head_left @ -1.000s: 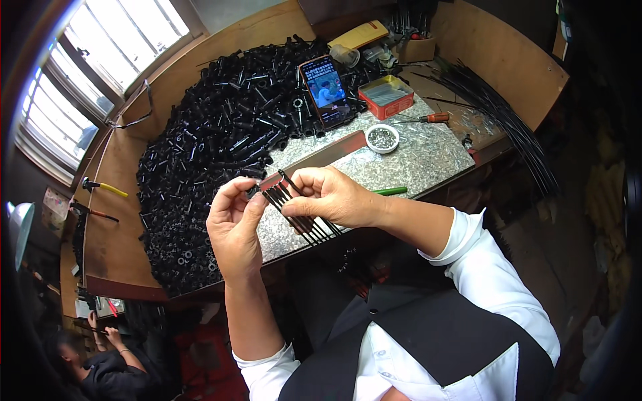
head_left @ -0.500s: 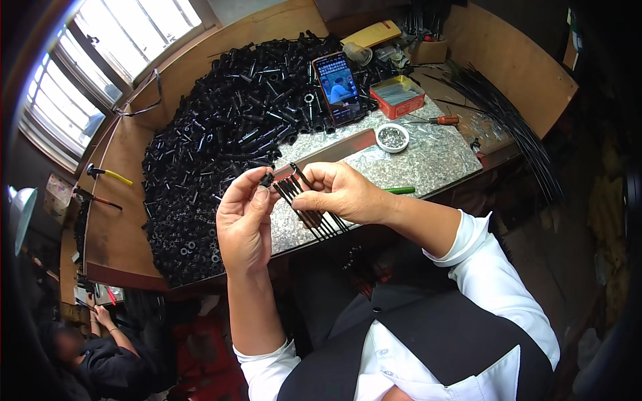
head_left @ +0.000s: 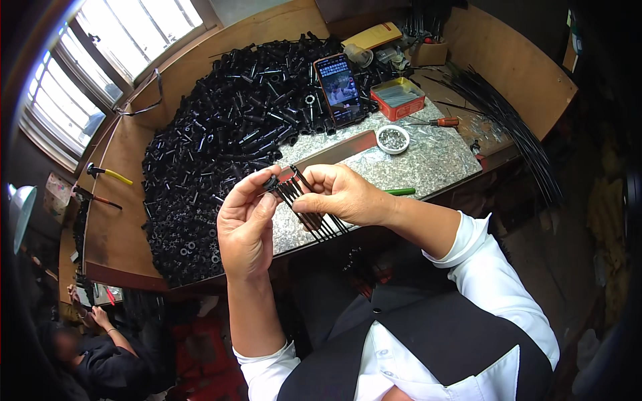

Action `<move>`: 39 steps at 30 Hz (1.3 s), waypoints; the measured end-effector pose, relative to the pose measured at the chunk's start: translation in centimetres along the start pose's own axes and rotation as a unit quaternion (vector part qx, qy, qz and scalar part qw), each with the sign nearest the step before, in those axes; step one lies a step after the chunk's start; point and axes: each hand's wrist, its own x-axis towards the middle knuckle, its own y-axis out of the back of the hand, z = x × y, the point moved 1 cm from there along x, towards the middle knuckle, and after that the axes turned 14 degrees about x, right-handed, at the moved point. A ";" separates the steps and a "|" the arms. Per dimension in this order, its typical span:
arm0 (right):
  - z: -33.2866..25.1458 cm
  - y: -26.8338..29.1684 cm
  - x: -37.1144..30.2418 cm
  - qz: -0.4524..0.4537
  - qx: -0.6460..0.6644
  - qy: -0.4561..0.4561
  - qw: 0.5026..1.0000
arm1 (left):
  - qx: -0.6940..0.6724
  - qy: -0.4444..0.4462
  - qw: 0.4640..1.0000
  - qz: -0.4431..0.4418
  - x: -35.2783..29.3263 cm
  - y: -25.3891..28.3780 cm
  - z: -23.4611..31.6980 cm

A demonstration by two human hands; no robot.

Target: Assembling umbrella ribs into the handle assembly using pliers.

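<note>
While left hand (head_left: pixel 244 227) pinches black part (head_left: pixel 270 183), right hand (head_left: pixel 342 195) rods (head_left: pixel 287 192), black heap (head_left: pixel 227 113) crowds bench (head_left: pixel 435 150); phone (head_left: pixel 339 93), dish (head_left: pixel 393 151) beyond.

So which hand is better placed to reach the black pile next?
Likely the left hand: it's nearer the black pile and holds a small dark piece; the right hand holds several thin black rods.

Left hand (head_left: pixel 245 230) pinches upright, left of the frame's centre; right hand (head_left: pixel 342 194) curls at centre, forearm (head_left: pixel 424 224) slanting toward lower right.

Lit phone (head_left: pixel 338 90), barred window (head_left: pixel 142 35), co-worker (head_left: pixel 110 365)
</note>
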 end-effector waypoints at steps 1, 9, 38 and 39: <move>0.0 0.0 0.0 -0.005 0.004 -0.001 1.000 | 0.011 -0.007 1.000 0.000 0.0 -0.2 0.1; -0.2 -0.4 -0.3 -0.009 -0.016 0.014 1.000 | 0.064 -0.066 0.996 0.012 -0.2 -0.5 -0.2; 0.0 -0.2 0.2 -0.080 -0.030 -0.007 0.996 | 0.057 -0.054 0.996 0.047 -0.4 -0.6 -0.7; 0.0 -0.1 0.3 -0.080 -0.030 -0.007 0.996 | 0.051 -0.054 0.996 0.047 -0.4 -0.6 -0.7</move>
